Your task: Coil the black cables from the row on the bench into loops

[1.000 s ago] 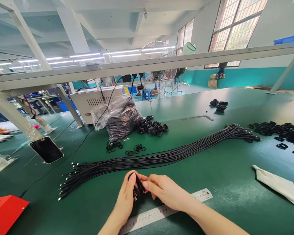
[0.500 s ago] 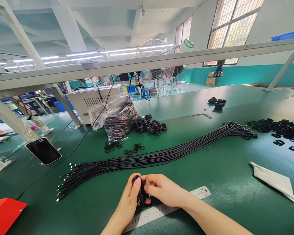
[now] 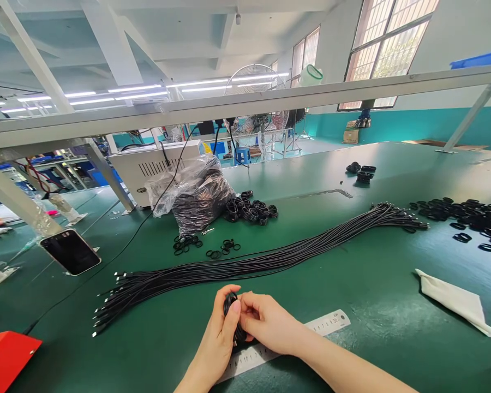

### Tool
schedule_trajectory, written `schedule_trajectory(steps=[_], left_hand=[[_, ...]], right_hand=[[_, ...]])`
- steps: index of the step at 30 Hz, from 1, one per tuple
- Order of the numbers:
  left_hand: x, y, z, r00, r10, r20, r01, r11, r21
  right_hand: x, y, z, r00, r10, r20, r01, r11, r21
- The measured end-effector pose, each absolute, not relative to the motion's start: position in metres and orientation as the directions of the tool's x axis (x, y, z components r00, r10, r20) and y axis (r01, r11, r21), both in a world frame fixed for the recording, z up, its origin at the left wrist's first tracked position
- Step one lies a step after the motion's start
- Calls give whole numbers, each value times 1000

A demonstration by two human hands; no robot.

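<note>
Both hands meet low in the middle of the green table. My left hand [image 3: 217, 338] and my right hand [image 3: 265, 321] are closed together on a small coiled black cable [image 3: 231, 305], most of it hidden between the fingers. A steel ruler [image 3: 311, 330] lies flat under my right wrist. Just beyond the hands a long bundle of straight black cables [image 3: 249, 265] stretches from lower left to upper right.
A plastic bag of black cables [image 3: 200, 199] and a heap of coiled cables [image 3: 251, 212] sit further back, with loose black rings [image 3: 186, 244]. More coils [image 3: 462, 213] lie at right, a white cloth [image 3: 454, 300] nearer. A phone [image 3: 70, 251] leans at left; a red box [image 3: 6, 357] sits bottom left.
The hands have stayed in place while the fingers closed tighter round the coil, which shows less than before. The view has shifted slightly.
</note>
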State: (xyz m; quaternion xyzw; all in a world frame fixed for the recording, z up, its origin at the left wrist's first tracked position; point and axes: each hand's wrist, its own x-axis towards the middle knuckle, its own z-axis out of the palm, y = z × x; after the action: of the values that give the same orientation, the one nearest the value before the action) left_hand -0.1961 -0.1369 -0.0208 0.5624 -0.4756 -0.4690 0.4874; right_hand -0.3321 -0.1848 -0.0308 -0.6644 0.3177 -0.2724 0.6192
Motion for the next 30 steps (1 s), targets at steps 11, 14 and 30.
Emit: schedule_trajectory(steps=[11,14,30], left_hand=[[-195,-145,-24,191,-981,-41,-111,-63,992],[-192,-144,-23,205,-978,-28,-148,-59,987],[-191,-142,-25,244,-962,-123,-76,-146,986]], right_hand=[[-341,-187,-17,699,-715,-16,-226,-200,-953],[-340,-186,-18,720,-694,2,-291,-305,-907],[-325,-175,-44,677,-686,265,-472,-682,-559]])
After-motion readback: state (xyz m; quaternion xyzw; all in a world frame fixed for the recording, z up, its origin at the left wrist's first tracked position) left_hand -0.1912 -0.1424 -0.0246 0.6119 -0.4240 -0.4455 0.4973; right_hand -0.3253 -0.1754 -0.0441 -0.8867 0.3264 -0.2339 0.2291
